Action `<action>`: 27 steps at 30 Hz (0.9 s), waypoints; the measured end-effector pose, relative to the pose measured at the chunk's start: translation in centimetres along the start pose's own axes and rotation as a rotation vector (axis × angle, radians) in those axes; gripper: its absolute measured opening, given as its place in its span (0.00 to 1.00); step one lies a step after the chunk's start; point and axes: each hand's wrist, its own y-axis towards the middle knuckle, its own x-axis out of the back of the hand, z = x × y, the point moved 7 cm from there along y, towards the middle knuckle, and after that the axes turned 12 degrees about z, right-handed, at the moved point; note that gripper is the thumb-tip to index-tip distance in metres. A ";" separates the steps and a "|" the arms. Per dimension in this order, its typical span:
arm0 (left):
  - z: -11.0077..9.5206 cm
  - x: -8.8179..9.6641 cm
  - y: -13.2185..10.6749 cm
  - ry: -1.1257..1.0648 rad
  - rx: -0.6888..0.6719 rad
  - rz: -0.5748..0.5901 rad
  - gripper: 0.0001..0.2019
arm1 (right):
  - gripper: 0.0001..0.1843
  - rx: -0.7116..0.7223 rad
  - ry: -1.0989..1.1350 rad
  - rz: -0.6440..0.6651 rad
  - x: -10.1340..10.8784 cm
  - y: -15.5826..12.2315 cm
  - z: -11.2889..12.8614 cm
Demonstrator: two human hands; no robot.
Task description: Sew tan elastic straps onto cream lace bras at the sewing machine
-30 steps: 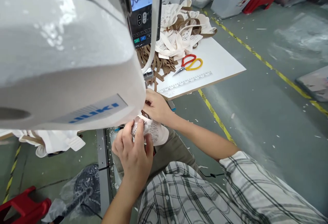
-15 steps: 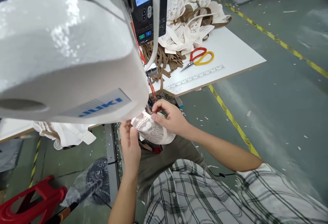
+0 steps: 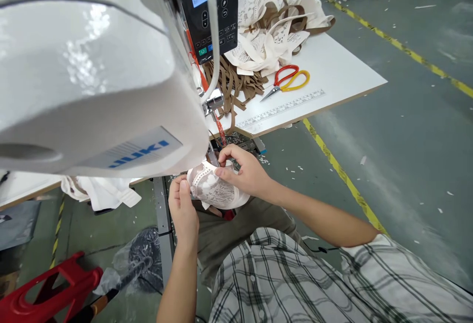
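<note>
A cream, lace-patterned fabric piece (image 3: 214, 190) sits under the needle end of a large white sewing machine (image 3: 92, 76). My left hand (image 3: 183, 209) is closed on the piece's left edge, thumb on top. Its upper right edge is pinched by my right hand (image 3: 246, 172), just below the presser foot (image 3: 212, 155). The machine head hides the needle area and part of the fabric.
A white table (image 3: 340, 81) carries a pile of cream lace pieces (image 3: 273, 27), brown strips (image 3: 229, 86), red-and-yellow scissors (image 3: 286, 81) and a ruler strip (image 3: 281, 108). The black control panel (image 3: 212, 12) faces me. A red stool (image 3: 48, 288) and black bagged item (image 3: 142, 259) lie on the floor.
The view swung slightly left and down. My left hand slid from on top of the fabric to its left edge; my right hand shifted down to pinch the upper edge.
</note>
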 end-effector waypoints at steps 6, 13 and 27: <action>-0.2 0.3 -0.2 -0.008 0.016 -0.013 0.17 | 0.18 0.001 -0.009 -0.006 -0.1 -0.1 0.3; -0.3 0.6 -0.2 0.002 0.030 -0.016 0.16 | 0.23 -0.056 -0.100 -0.054 -0.5 -0.2 0.9; -2.0 -3.7 -4.7 0.324 -0.019 0.299 0.14 | 0.15 -0.298 0.331 0.134 0.6 -5.2 -0.5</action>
